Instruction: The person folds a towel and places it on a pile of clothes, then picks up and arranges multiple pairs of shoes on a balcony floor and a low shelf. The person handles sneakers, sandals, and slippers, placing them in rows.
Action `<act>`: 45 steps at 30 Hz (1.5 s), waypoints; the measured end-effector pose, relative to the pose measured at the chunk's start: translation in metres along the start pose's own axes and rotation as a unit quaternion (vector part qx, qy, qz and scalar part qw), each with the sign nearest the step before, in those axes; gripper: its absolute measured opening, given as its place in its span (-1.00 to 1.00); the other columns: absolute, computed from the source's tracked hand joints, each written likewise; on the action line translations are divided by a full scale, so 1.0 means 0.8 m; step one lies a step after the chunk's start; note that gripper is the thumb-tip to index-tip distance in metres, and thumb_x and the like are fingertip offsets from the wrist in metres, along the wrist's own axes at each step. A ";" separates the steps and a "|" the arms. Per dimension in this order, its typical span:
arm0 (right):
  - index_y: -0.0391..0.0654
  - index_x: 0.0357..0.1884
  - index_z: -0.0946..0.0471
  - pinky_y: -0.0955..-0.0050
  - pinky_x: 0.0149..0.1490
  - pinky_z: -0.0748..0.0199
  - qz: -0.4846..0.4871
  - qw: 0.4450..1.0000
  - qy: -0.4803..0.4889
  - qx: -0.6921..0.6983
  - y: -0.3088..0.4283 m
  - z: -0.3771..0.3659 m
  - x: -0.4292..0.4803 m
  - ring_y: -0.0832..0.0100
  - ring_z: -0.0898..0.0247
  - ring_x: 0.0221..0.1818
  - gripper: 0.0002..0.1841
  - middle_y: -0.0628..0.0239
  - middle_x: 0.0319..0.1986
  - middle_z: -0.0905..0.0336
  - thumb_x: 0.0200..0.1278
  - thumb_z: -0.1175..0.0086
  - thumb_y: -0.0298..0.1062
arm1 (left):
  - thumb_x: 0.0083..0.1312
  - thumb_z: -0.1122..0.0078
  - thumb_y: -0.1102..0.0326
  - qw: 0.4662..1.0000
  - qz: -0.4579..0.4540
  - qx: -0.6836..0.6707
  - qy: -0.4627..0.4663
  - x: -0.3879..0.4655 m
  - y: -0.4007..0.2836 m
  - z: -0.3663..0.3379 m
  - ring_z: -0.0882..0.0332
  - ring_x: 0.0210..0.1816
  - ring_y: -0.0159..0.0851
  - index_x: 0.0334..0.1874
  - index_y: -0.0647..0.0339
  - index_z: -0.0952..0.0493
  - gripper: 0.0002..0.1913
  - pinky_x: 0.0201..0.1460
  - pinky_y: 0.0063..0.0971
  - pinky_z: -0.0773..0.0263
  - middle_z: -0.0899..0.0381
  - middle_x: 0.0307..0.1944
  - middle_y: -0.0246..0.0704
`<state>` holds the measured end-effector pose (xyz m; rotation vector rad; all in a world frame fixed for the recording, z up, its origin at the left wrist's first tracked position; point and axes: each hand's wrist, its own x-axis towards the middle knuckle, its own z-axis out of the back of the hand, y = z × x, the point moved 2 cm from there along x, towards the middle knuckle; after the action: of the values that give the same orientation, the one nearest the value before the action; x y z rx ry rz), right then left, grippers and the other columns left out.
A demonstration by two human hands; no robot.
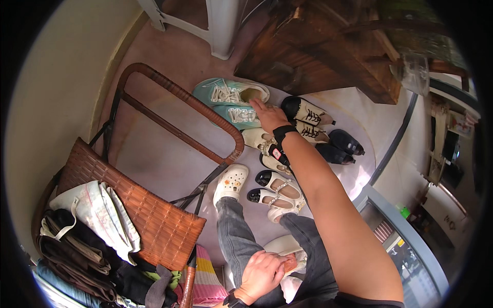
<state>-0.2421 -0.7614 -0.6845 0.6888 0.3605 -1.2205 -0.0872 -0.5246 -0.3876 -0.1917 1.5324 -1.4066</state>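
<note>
My right hand [269,114] reaches forward over the heel end of a pair of teal canvas sneakers [223,90] with white laces. Its fingers lie at the nearer shoe's opening; whether they grip it is hidden. Just right of that hand is a pair of cream lace-up shoes with black toes [306,111]. Cream shoes with a beaded strap [256,138] lie partly under my right wrist, which wears a black band and a strap with a small tag. My left hand [264,274] rests by my leg with bent fingers, its palm hidden.
A folding chair [142,204] with woven brown seat, piled with clothes [77,254], stands left. Black shoes [341,146] and white strap shoes with black toes [279,188] are on the floor. A wooden piece of furniture [308,65] stands ahead; a grey-framed glass panel [400,231] is right.
</note>
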 end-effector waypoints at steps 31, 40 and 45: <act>-0.19 -0.43 -0.44 0.23 -0.29 -0.38 -0.121 0.987 -0.101 0.040 0.058 0.177 -0.492 0.16 -0.50 -0.50 -0.82 0.15 -0.59 -0.54 -0.06 0.02 -0.31 | 0.23 -0.12 0.15 0.985 0.151 -0.061 0.060 -0.040 -0.035 -0.013 -0.36 0.16 -0.12 0.26 0.24 -0.20 -0.40 0.17 -0.34 -0.27 -0.38 0.15 -0.15; -0.23 -0.33 -0.33 0.18 -0.18 -0.35 -0.246 0.919 -0.262 0.164 0.208 0.356 -0.653 0.07 -0.46 -0.43 -0.72 0.03 -0.57 -0.50 -0.11 -0.02 -0.32 | 0.20 -0.09 -0.09 0.811 0.138 -0.504 0.262 -0.086 -0.209 0.037 -0.15 0.29 -0.19 0.34 0.15 -0.04 -0.24 0.32 -0.20 -0.08 -0.19 0.28 -0.30; -0.23 -0.18 -0.36 0.24 0.06 -0.22 -0.293 0.874 -0.303 0.241 0.253 0.408 -0.742 0.07 -0.43 -0.27 -0.40 -0.01 -0.47 -0.50 -0.13 -0.18 0.08 | 0.19 0.00 -0.23 0.778 0.189 -0.489 0.346 -0.098 -0.267 0.063 -0.21 0.25 -0.14 0.30 0.19 -0.14 -0.23 0.34 -0.17 -0.06 -0.24 0.25 -0.23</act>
<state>-0.2773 -0.5043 -0.0270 0.5847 -0.3070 -2.0694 -0.1161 -0.5700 -0.1610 0.0393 2.6437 -0.2042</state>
